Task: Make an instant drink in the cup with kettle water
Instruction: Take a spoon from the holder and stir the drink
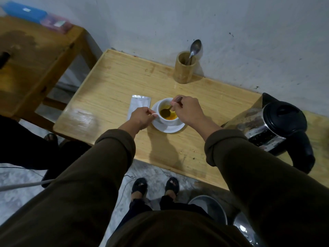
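Wooden table (110, 77) against wall: cup (166, 113) on saucer (168, 129), mid-surface. Left hand (141, 118) fingers pinch handle; right hand (187, 109) fingers clamp spoon (166, 112) in yellow liquid. Stir gently, bowl submerged, cup steadied. Kettle (274, 125) at right edge.

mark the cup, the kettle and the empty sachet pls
cup (171, 122): head view, outer white wall.
kettle (283, 120): head view, black lid.
sachet (138, 106): head view, silver middle.
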`<state>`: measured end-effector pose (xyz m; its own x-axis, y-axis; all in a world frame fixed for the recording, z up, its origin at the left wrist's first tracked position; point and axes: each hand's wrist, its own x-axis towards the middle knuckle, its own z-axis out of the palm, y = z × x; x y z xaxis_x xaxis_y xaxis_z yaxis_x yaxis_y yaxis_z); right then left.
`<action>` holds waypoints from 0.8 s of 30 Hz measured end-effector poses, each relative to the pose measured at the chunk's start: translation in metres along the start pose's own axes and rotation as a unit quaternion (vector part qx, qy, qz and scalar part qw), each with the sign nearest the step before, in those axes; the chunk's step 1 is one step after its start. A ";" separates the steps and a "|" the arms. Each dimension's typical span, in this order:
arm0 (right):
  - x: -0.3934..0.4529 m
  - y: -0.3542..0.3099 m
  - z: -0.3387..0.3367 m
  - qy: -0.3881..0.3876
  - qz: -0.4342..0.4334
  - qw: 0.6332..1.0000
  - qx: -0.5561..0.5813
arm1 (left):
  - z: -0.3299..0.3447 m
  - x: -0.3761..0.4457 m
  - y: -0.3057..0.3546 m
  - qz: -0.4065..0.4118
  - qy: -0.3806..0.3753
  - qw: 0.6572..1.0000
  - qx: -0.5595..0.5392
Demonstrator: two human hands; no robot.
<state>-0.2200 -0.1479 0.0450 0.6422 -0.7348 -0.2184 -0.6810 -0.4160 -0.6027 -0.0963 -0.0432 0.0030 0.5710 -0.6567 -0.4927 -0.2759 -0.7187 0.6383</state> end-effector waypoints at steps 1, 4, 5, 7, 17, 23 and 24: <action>0.000 0.000 -0.001 -0.003 -0.003 1.000 -0.007 | 0.000 0.000 0.000 0.000 0.001 1.000 0.000; 0.001 0.003 -0.006 -0.003 -0.021 0.999 -0.048 | 0.001 0.001 0.000 -0.005 0.003 1.000 -0.008; 0.001 0.004 -0.007 -0.002 -0.024 0.998 -0.062 | 0.001 0.001 0.000 -0.006 0.003 1.000 -0.010; 0.000 0.004 -0.010 0.004 -0.025 0.997 -0.078 | 0.002 0.001 0.000 -0.007 0.003 1.000 -0.009; -0.004 0.005 -0.001 0.006 -0.012 0.999 -0.040 | 0.004 0.001 -0.001 -0.007 0.007 1.000 -0.013; -0.003 0.007 -0.004 0.031 -0.022 0.996 -0.077 | 0.003 0.000 -0.001 -0.003 0.012 1.000 -0.011; -0.003 0.008 -0.004 0.040 -0.022 0.996 -0.080 | 0.003 0.000 -0.001 -0.001 0.013 1.000 -0.009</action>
<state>-0.2282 -0.1510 0.0438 0.6469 -0.7514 -0.1298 -0.7046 -0.5239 -0.4787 -0.0986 -0.0431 0.0011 0.5907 -0.6494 -0.4790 -0.2611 -0.7155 0.6480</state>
